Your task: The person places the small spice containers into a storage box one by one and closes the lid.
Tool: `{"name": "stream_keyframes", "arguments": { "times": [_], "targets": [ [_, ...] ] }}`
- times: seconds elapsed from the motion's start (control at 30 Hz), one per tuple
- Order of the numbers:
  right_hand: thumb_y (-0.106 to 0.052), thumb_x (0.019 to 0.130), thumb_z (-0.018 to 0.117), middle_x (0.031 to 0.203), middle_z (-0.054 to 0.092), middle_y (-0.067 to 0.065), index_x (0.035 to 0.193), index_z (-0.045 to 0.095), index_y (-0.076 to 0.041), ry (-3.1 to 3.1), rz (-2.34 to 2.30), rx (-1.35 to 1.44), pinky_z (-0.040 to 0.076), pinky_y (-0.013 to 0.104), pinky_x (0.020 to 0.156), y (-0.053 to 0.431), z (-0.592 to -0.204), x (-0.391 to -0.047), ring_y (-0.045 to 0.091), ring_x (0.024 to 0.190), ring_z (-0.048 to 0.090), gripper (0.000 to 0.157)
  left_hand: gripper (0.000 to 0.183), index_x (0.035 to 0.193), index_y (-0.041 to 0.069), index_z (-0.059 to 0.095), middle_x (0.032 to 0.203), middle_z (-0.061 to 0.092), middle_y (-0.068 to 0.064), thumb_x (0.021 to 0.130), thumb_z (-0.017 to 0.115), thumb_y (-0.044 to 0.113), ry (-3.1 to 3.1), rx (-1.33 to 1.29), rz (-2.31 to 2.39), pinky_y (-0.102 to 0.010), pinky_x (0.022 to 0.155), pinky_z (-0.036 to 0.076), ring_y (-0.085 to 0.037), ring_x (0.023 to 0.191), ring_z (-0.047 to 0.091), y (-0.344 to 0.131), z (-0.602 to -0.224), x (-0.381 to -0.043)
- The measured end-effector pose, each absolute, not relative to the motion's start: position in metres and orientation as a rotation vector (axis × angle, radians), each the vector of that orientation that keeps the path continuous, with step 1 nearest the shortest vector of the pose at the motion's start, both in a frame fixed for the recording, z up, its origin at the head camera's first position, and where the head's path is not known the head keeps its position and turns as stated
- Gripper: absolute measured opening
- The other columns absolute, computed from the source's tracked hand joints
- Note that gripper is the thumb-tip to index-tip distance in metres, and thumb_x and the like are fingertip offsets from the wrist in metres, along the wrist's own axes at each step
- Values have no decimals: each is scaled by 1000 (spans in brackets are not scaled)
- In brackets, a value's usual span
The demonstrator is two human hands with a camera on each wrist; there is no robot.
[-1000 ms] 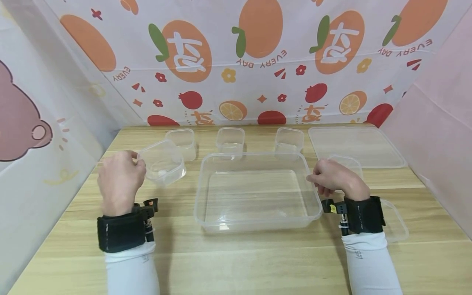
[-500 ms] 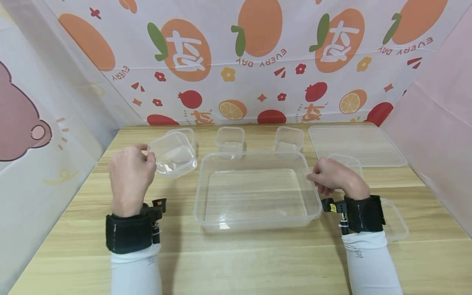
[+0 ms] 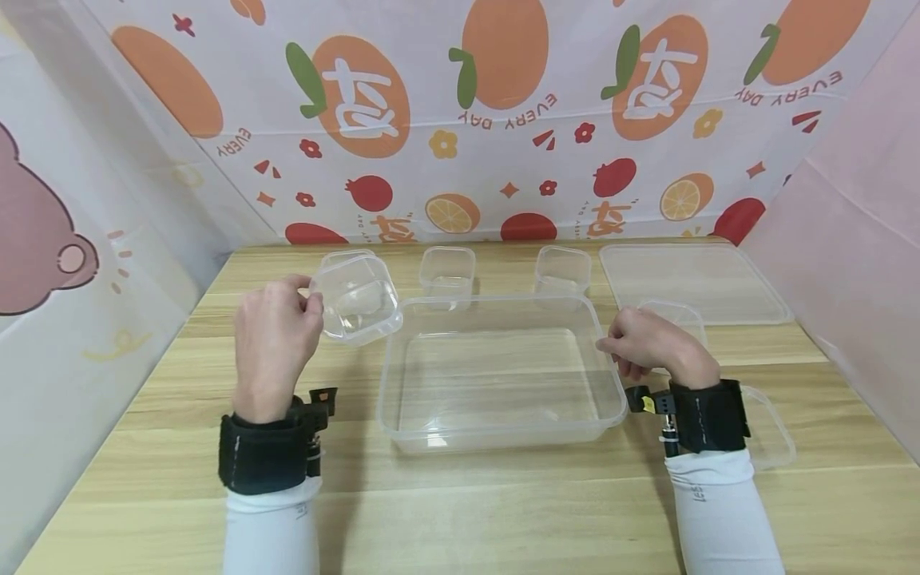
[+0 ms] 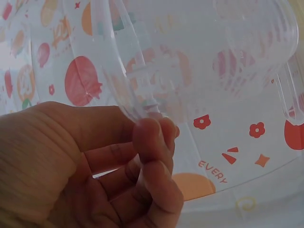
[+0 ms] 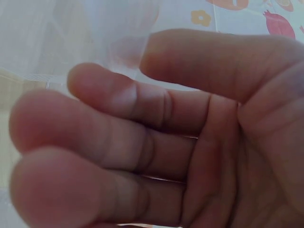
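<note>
My left hand point(image 3: 276, 343) pinches the edge of a small clear plastic container point(image 3: 362, 307), holding it tilted above the table. In the left wrist view the thumb and fingertips meet at the container's edge point(image 4: 128, 90). A large clear rectangular container point(image 3: 496, 431) stands open-topped in the middle, just right of the held one. At its right rim is my right hand point(image 3: 657, 347), thumb and index finger pinching the wall. The right wrist view shows the right thumb point(image 5: 190, 59) in front, a blurred fingertip behind the clear plastic and the other fingers bent below.
Two small clear containers, the middle one point(image 3: 447, 267) and the right one point(image 3: 563, 267), stand behind the large container. Another point(image 3: 338, 257) is partly hidden behind the held one. A large flat lid point(image 3: 697, 279) lies at back right. Clear plastic pieces point(image 3: 769, 435) lie around the right arm.
My left hand has moved right, carrying the small container up and toward the large one's back left corner, and its tilt has changed. The right hand has stayed at the rim.
</note>
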State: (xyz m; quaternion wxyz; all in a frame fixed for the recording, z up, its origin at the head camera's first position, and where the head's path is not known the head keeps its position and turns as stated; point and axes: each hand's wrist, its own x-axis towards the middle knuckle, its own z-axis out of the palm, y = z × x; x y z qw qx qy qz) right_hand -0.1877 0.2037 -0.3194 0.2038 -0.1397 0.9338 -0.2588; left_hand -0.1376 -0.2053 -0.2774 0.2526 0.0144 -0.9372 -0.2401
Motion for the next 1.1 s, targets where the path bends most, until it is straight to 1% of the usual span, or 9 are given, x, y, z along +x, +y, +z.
{"name": "stream_keyframes", "arguments": {
  "times": [0.17,0.3,0.5,0.73,1.1],
  "targets": [
    [-11,101,56,56,58,3,67,63,-2,2608,-718,-394,50,30,51,204,-320,-188,15,49,59,36,24,112,-19,66,77,68,-30,97,58,-3,-2558,29,-665,-31,40,30,-32,50,58,-203,-276,-138],
    [-10,101,57,56,58,3,67,64,-2,2609,-723,-395,50,30,52,205,-320,-188,15,49,59,36,24,113,-18,66,73,68,-26,96,58,-3,-2565,13,-660,-31,41,30,-29,47,55,-199,-274,-139],
    [-10,101,57,56,58,3,67,63,-1,2605,-730,-396,50,30,51,205,-320,-188,15,49,58,36,24,112,-19,66,74,68,-27,96,60,-3,-2548,-55,-651,-31,44,34,-30,51,58,-191,-274,-139],
    [-10,101,57,56,58,4,68,64,-2,2603,-726,-382,50,30,52,204,-320,-188,15,49,58,35,23,112,-18,66,64,64,-19,95,60,-4,-2568,-135,-663,-31,45,32,-24,46,51,-182,-276,-141],
    [-10,101,57,57,59,4,68,63,-3,2604,-716,-391,49,29,51,204,-318,-189,15,49,59,35,22,112,-16,67,71,66,-21,95,62,-4,-2619,-206,-651,-32,47,36,-26,50,52,-168,-279,-144]
  ]
}}
